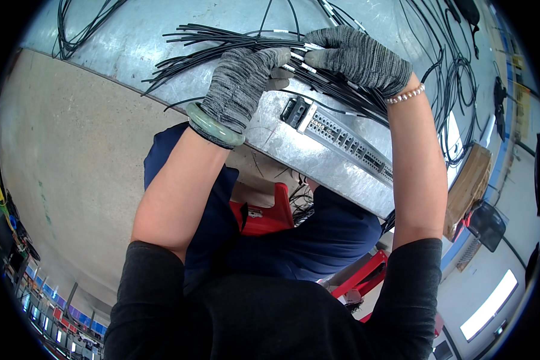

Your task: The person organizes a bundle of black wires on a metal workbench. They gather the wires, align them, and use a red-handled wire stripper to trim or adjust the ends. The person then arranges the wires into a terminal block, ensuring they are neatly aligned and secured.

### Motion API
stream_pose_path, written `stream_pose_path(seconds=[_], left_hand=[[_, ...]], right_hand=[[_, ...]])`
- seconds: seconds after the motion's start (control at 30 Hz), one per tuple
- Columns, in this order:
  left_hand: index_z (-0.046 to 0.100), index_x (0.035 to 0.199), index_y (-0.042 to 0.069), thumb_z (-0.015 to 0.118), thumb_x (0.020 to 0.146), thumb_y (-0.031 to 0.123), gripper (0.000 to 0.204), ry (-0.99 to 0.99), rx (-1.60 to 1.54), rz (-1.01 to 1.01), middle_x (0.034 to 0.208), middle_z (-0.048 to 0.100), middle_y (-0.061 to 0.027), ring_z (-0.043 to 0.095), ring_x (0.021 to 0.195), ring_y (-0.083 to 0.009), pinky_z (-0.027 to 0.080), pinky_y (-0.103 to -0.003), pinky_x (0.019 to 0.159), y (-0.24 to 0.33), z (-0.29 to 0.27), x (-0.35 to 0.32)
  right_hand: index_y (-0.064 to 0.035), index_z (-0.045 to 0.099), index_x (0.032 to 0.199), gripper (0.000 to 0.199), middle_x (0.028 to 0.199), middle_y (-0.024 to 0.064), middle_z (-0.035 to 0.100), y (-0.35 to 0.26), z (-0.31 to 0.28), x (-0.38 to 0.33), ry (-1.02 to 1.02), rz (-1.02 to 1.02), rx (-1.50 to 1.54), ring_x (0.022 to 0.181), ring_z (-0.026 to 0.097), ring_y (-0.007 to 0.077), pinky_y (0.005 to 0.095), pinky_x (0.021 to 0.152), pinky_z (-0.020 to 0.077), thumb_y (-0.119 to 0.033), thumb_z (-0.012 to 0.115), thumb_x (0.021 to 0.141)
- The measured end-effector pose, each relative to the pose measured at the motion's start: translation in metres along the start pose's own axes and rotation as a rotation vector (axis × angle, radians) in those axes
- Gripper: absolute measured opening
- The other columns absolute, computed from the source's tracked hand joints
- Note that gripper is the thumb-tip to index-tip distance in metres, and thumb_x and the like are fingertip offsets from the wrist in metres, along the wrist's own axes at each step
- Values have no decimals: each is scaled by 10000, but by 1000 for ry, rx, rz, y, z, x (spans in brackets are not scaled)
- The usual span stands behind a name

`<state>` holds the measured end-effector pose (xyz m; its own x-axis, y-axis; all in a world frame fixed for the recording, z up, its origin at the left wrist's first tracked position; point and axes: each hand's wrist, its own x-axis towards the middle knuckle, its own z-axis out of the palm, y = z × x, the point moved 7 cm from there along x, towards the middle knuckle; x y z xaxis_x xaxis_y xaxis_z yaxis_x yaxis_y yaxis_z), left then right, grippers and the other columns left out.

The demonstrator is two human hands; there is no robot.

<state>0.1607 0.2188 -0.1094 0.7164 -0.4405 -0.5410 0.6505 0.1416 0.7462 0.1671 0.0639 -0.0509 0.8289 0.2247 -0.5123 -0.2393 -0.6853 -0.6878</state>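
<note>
My left hand (pixel 241 81), in a grey knit glove, is closed with its fingertips on a bundle of black wires (pixel 246 41). The wires carry white label sleeves, and their loose ends fan out to the left past this hand. My right hand (pixel 357 59), gloved alike, pinches the same bundle just to the right, close to the labels. A small gap lies between the two hands' fingertips. Which single wires each hand grips is hard to make out. Below the bundle, a long grey terminal strip (pixel 348 142) with rows of holes and a black end piece lies on the metal tabletop (pixel 276 129).
More black cables lie coiled at the table's right (pixel 462 90) and far left (pixel 81 30). A cardboard piece (pixel 468 186) sits by the right edge. Under the table's near edge are a red stool (pixel 270 216) and a red metal frame (pixel 366 276).
</note>
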Motion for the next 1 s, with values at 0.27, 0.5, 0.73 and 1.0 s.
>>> stream_pose_path(seconds=[0.27,0.5,0.73,1.0], left_hand=[[655,1026,-13,620,899,168,224,38,153,31,918,656,-153,678,833,-231,574,-292,772,12,8,-7],[655,1037,7,678,828,182,273,-40,276,308,882,696,-133,683,795,-224,559,-300,727,4,1,6],[659,1038,23,687,812,187,280,-88,309,414,881,698,-131,676,820,-255,543,-331,736,3,-2,11],[660,1062,27,697,799,160,297,-43,677,310,939,686,-154,672,854,-236,555,-292,729,20,8,-1]], right_hand=[[-20,675,1000,353,752,50,651,0,-6,-4,124,-122,-33,724,607,118,278,707,504,-347,618,880],[-42,700,946,353,675,25,636,-1,-7,1,35,16,21,590,590,95,287,620,519,-367,562,927],[-24,683,1059,375,683,43,650,0,-8,15,-76,36,23,458,517,77,211,410,447,-343,664,863],[-62,675,1060,308,862,77,691,-12,-10,9,8,-63,-262,838,638,166,325,834,515,-311,620,888]])
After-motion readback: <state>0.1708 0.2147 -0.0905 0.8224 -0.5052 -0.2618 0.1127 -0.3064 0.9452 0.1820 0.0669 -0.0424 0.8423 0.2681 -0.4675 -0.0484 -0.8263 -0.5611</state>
